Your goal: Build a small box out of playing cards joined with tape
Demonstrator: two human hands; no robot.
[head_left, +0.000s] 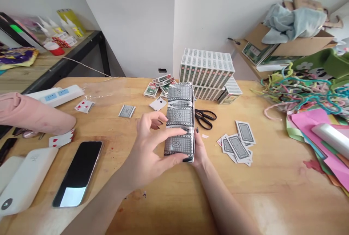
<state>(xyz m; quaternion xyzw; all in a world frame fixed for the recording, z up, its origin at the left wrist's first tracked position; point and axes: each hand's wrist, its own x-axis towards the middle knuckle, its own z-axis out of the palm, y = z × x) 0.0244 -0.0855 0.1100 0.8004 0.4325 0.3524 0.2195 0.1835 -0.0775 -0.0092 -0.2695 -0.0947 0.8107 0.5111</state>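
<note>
A tall block built from folded playing cards, with grey patterned backs facing me, is held up over the table. My right hand grips its right side, most of the fingers hidden behind it. My left hand is on the front: the index finger presses near a seam between two sections and the thumb lies along the lower edge. The other left fingers curl at its left side. Black-handled scissors lie just behind the block, their blades hidden. Loose playing cards are scattered to the right.
Boxed card decks are stacked at the back, with a few more boxes to their left. A phone, a white power bank and a pink roll lie left. Colourful pipe cleaners and paper sheets crowd the right.
</note>
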